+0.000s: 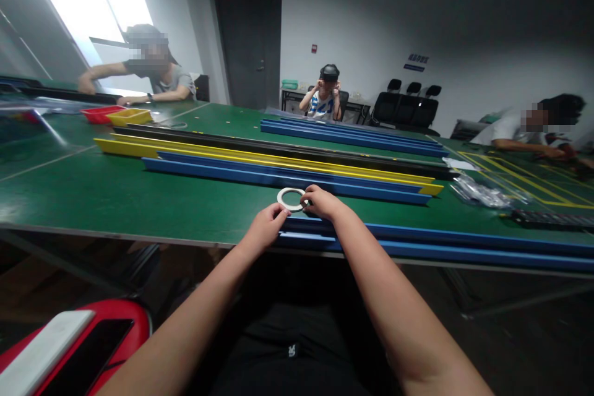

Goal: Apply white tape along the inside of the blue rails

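Observation:
A white tape ring [291, 198] lies on the green table [116, 198] near its front edge. My right hand [321, 203] pinches the ring's right side, fingers closed on it. My left hand [266, 226] sits just below the ring, fingers curled, its fingertips touching the end of a long blue rail [440, 244] that runs off to the right along the table edge.
Long blue [288, 176], yellow [260, 158] and black [278, 147] rails lie across the table behind the ring. Red [99, 114] and yellow [130, 116] trays stand far left, plastic bags [480, 193] at the right. Three other people sit around the table. A red stool holding a phone [88, 352] is at lower left.

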Demonstrator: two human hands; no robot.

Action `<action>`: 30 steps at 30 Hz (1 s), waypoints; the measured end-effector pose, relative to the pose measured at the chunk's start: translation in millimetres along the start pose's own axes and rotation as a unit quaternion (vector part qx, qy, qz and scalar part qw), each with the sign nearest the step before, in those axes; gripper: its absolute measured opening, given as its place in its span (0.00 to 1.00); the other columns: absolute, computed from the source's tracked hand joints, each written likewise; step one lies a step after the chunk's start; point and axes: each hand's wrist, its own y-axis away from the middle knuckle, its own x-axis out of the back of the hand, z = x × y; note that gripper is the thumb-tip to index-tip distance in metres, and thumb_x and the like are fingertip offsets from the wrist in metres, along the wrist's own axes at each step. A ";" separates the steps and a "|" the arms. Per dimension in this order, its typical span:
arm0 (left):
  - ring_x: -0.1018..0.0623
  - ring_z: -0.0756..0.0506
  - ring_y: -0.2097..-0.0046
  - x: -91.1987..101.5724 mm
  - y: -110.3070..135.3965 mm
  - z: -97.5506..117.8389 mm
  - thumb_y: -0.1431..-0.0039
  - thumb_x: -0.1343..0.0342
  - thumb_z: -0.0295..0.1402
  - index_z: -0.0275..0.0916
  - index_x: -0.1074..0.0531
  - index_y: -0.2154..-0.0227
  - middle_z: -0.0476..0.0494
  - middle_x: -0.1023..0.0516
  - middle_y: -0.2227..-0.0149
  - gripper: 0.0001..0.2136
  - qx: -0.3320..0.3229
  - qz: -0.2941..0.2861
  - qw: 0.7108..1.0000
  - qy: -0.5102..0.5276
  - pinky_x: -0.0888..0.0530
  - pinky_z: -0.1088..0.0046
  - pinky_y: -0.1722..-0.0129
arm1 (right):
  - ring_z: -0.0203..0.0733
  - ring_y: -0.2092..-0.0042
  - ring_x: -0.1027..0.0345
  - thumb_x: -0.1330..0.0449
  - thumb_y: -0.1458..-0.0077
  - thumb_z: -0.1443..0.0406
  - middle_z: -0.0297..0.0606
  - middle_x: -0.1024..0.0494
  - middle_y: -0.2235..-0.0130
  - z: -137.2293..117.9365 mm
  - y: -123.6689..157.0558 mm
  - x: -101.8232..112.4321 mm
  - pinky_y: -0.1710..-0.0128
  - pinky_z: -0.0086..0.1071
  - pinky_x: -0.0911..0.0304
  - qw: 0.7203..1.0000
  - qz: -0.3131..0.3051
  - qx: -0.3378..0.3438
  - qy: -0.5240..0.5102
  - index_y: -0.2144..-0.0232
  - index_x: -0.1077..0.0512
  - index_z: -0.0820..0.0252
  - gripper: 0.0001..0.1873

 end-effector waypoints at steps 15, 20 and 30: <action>0.23 0.43 0.60 -0.8 1.1 8.2 0.38 0.56 0.42 0.40 0.24 0.68 0.46 0.20 0.65 0.17 -0.005 0.021 0.999 -0.034 0.31 0.70 0.58 | 0.42 0.53 0.34 0.38 0.43 0.56 0.36 0.24 0.55 -14.3 3.0 14.6 0.55 0.34 0.42 0.999 0.029 -0.010 -0.042 0.62 0.27 0.54 0.10; 0.23 0.43 0.61 -3.8 1.6 8.8 0.38 0.57 0.41 0.40 0.23 0.71 0.46 0.19 0.67 0.18 0.008 0.055 0.997 -0.054 0.31 0.70 0.61 | 0.38 0.65 0.32 0.51 0.34 0.55 0.33 0.23 0.65 -27.5 25.5 31.2 0.63 0.30 0.45 0.995 0.059 -0.057 -0.063 0.58 0.33 0.55 0.13; 0.23 0.43 0.62 -5.0 1.6 12.2 0.38 0.55 0.39 0.40 0.23 0.71 0.46 0.20 0.68 0.17 0.015 0.067 0.996 -0.063 0.32 0.70 0.62 | 0.46 0.62 0.33 0.56 0.32 0.58 0.43 0.25 0.64 -62.8 127.3 14.0 0.60 0.37 0.47 0.955 0.222 -0.139 0.139 0.61 0.35 0.59 0.14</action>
